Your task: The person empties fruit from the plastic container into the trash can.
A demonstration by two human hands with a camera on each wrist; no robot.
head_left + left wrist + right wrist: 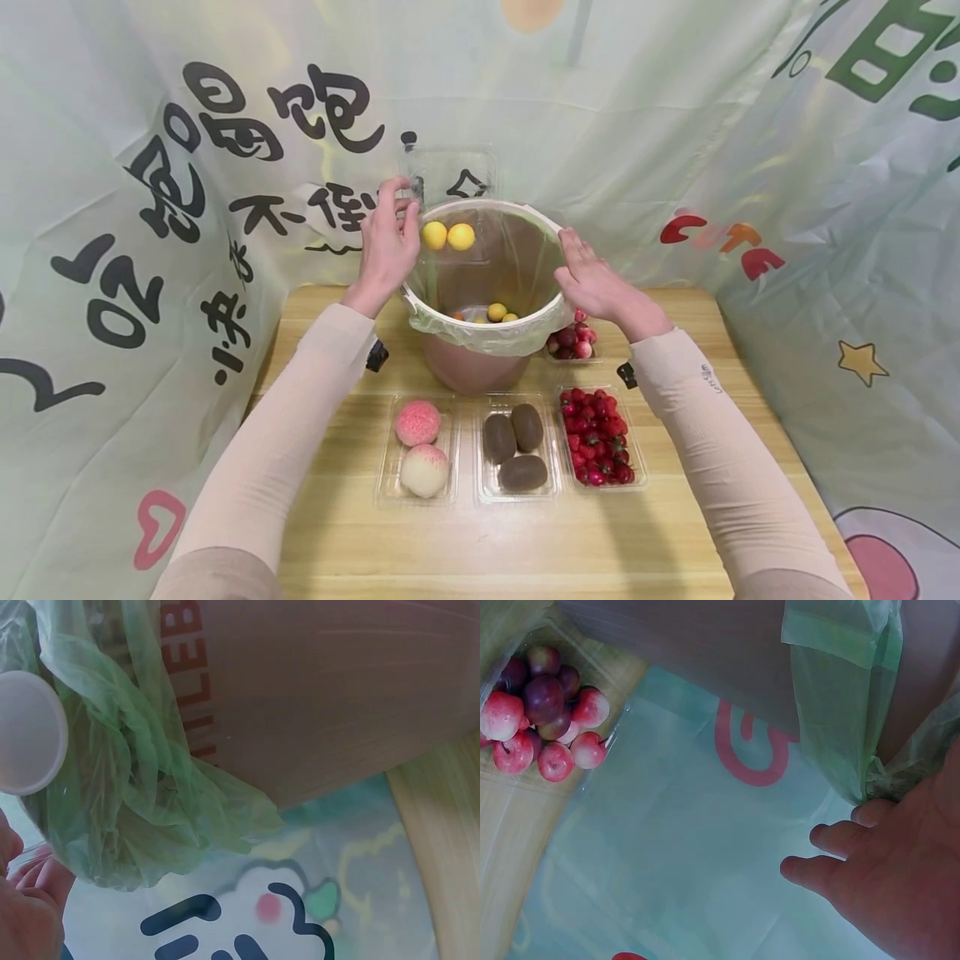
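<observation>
The left hand (388,237) pinches a clear box (453,215) at the bin's (476,371) ten o'clock; the right hand (596,279), fingers straight, rests at three. Two yellow fruits (460,237) sit at eleven; tilting gently inside the rim seems wisest.

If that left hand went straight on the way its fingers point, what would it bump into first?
The left hand would probably meet the curtain, though the box it holds might touch that first; how deep the gap is, I can't tell.
</observation>
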